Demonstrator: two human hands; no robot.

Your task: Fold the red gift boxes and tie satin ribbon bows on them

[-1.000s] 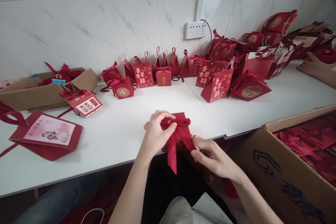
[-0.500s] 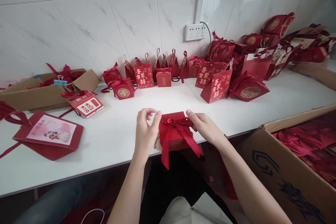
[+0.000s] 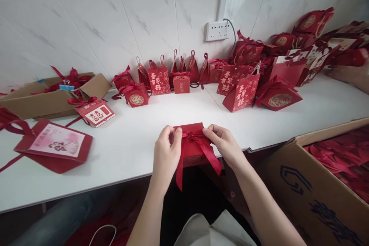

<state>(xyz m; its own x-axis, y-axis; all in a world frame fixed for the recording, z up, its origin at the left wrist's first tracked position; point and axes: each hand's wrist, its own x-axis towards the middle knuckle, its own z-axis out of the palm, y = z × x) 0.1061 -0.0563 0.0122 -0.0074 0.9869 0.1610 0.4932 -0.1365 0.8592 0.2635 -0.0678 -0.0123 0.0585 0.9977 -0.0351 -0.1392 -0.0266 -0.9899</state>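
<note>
A small red gift box (image 3: 187, 127) lies at the table's front edge before me. A shiny red ribbon (image 3: 206, 149) is tied in a bow on it, with its two tails hanging over the front. My left hand (image 3: 169, 152) is closed at the left side of the bow, thumb and fingers pinching a ribbon loop. At the right side, my right hand (image 3: 223, 143) pinches the other loop between thumb and forefinger. The fingers partly cover both loops.
Red gift boxes (image 3: 158, 80) line the tiled wall, with more piled at the right. A cardboard box (image 3: 305, 184) of red pieces stands at lower right; a shallow carton (image 3: 31, 105) sits at left. Another person's hand (image 3: 347, 75) touches the right pile.
My fingers have closed on the bow's two sides, where before they were looser around the box. The view has shifted slightly.
</note>
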